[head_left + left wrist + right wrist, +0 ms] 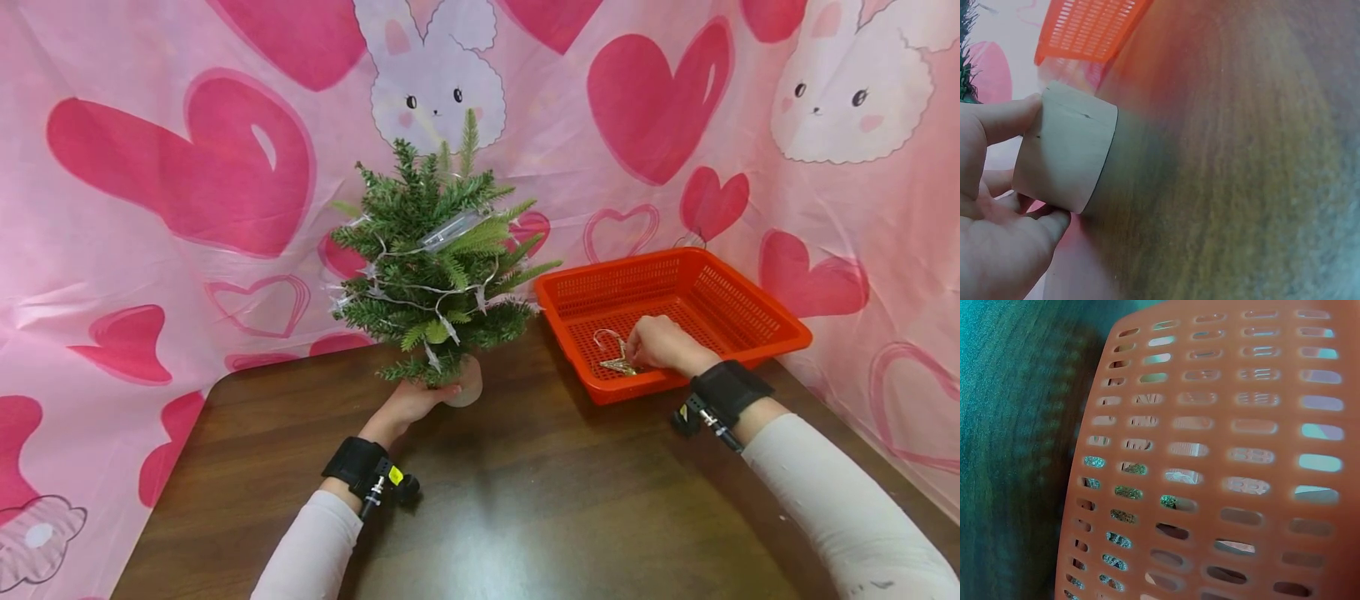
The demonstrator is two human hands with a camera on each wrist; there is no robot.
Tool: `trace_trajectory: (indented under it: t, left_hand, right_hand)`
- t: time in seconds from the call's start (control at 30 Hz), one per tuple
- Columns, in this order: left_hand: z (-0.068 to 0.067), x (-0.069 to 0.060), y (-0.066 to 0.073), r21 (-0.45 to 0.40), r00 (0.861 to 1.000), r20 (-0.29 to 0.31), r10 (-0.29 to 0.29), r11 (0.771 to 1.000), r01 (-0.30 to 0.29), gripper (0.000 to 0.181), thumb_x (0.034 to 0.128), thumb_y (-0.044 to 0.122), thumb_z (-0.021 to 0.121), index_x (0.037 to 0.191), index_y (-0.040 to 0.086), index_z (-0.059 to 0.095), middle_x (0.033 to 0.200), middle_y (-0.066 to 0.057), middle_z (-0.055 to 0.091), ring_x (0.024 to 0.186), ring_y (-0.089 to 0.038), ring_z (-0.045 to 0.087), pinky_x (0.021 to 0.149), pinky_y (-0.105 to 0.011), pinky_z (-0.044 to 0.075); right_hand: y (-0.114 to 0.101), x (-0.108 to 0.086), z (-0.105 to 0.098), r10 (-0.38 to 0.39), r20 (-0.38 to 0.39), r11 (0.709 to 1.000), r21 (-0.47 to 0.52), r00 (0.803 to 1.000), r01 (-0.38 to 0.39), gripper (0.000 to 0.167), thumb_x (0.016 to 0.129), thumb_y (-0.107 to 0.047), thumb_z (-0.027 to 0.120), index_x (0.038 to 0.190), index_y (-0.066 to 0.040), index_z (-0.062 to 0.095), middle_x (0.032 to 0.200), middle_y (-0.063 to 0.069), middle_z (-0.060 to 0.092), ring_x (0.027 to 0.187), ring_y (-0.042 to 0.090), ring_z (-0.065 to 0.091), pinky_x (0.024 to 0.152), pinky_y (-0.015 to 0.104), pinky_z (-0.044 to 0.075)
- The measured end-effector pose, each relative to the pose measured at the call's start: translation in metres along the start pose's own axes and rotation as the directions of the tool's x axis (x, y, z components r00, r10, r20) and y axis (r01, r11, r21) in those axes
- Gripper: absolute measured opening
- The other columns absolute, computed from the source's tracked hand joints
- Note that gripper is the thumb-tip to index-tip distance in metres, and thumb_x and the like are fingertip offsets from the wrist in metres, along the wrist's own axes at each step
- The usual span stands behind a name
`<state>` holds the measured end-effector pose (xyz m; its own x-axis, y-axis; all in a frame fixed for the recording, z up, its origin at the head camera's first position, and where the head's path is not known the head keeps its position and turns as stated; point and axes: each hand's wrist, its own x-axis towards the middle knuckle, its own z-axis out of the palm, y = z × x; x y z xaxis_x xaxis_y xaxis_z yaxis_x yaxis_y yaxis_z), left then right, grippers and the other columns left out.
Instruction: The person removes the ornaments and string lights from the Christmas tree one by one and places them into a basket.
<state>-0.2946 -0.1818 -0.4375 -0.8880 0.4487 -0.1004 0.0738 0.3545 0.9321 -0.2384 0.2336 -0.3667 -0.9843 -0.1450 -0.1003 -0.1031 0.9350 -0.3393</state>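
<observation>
A small green tree point(420, 275) wound with a string of star lights stands left of centre in the head view. My left hand point(408, 402) grips its pale round base point(468, 382); in the left wrist view the thumb and fingers of my left hand point(1007, 187) lie around the base point(1069, 147). My right hand point(663, 343) is inside the orange basket point(581, 362), fingers curled beside a gold star ornament point(619, 365); whether they pinch it cannot be told. Only the basket's slotted wall point(1210, 437) shows up close in the right wrist view, hiding that hand.
The brown wooden table point(540, 500) extends toward me in front of the tree and basket. A pink cloth point(180, 275) with hearts and rabbits hangs behind and at both sides. A clear battery case point(450, 231) lies on the tree's branches.
</observation>
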Motion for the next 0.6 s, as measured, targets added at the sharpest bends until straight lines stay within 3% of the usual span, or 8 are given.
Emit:
trace_trajectory:
  t: [0.13, 0.27, 0.43, 0.6]
  left_hand:
    - [0.003, -0.001, 0.0, -0.008, 1.0, -0.018, 0.014, 1.0, -0.014, 0.06, 0.092, 0.019, 0.07, 0.146, 0.014, 0.044, 0.149, -0.01, 0.048, 0.139, -0.03, 0.043, 0.116, -0.052, 0.032]
    - [0.005, -0.002, -0.002, -0.085, 0.999, -0.037, 0.021, 0.996, -0.024, 0.057, 0.0924, 0.013, 0.068, 0.145, 0.013, 0.045, 0.145, -0.011, 0.052, 0.133, -0.026, 0.047, 0.112, -0.049, 0.037]
    - [0.003, -0.005, -0.004, -0.182, 1.0, -0.023, -0.021, 0.983, 0.016, 0.051, 0.0939, 0.012, 0.065, 0.142, 0.011, 0.05, 0.141, -0.008, 0.054, 0.13, -0.023, 0.049, 0.115, -0.049, 0.034]
    - [0.003, -0.006, -0.004, -0.178, 1.0, -0.018, -0.025, 0.984, 0.022, 0.053, 0.0942, 0.012, 0.064, 0.144, 0.012, 0.048, 0.146, -0.009, 0.051, 0.137, -0.026, 0.044, 0.118, -0.053, 0.029]
  right_hand:
    - [0.007, 0.011, -0.003, -0.037, 0.01, 0.999, -0.032, 0.999, 0.038, 0.011, 0.08, -0.003, 0.07, 0.083, -0.008, 0.079, 0.078, 0.003, 0.072, 0.068, 0.017, 0.054, 0.061, 0.029, 0.047]
    - [0.013, 0.022, -0.006, -0.051, 0.027, 0.998, -0.04, 0.998, 0.053, 0.012, 0.081, -0.003, 0.07, 0.087, -0.007, 0.08, 0.083, 0.006, 0.073, 0.07, 0.019, 0.056, 0.065, 0.033, 0.051]
    - [0.017, 0.024, -0.007, -0.058, 0.036, 0.998, -0.036, 0.998, 0.059, 0.014, 0.081, -0.003, 0.07, 0.09, -0.007, 0.08, 0.086, 0.009, 0.075, 0.07, 0.019, 0.056, 0.066, 0.034, 0.053]
    - [0.017, 0.019, -0.011, -0.051, -0.005, 0.998, -0.036, 0.999, 0.051, 0.016, 0.081, -0.001, 0.068, 0.092, -0.004, 0.079, 0.088, 0.013, 0.075, 0.072, 0.021, 0.058, 0.068, 0.038, 0.056]
